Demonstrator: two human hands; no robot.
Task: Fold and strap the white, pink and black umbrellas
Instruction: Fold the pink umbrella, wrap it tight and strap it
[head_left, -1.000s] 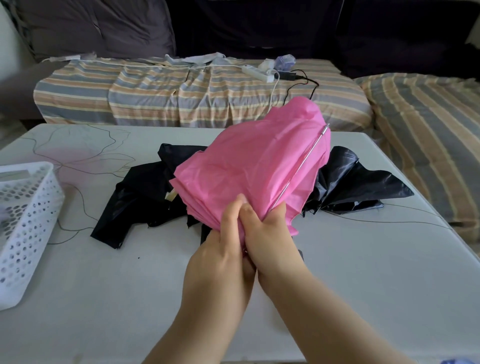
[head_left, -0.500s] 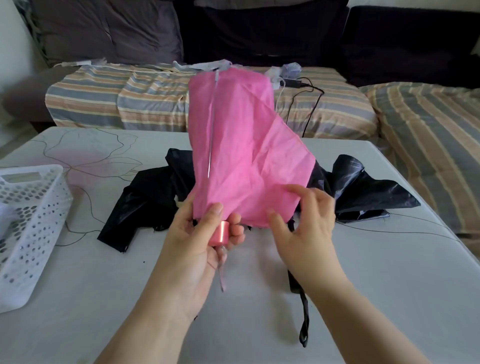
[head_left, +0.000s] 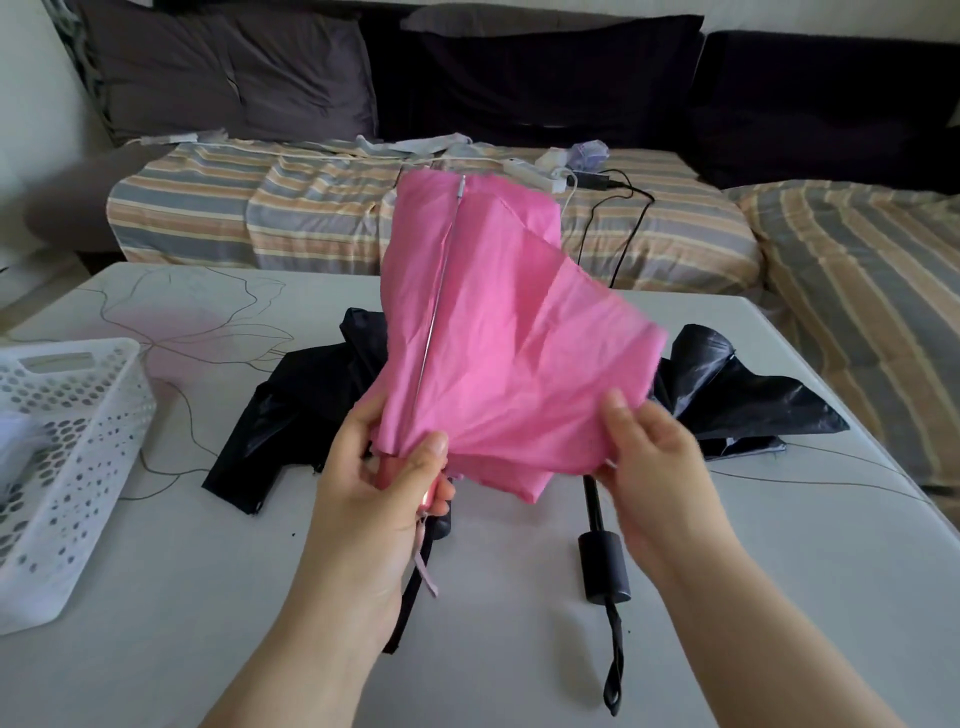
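Above the desk (head_left: 519, 649) we hold the pink umbrella (head_left: 498, 353) upright: our left hand (head_left: 379, 499) grips its handle, while our right hand (head_left: 649, 457) pinches the loose canopy edge (fabric still unfurled). Beneath it the black umbrella (head_left: 737, 395) lies sprawled open, its handle (head_left: 602, 566) near our right wrist. A white basket (head_left: 67, 467) sits at left.

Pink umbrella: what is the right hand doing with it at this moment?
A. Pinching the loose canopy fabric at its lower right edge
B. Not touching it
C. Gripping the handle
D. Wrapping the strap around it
A: the right hand pinches the pink umbrella fabric at its lower right edge, while the left hand holds the handle end.
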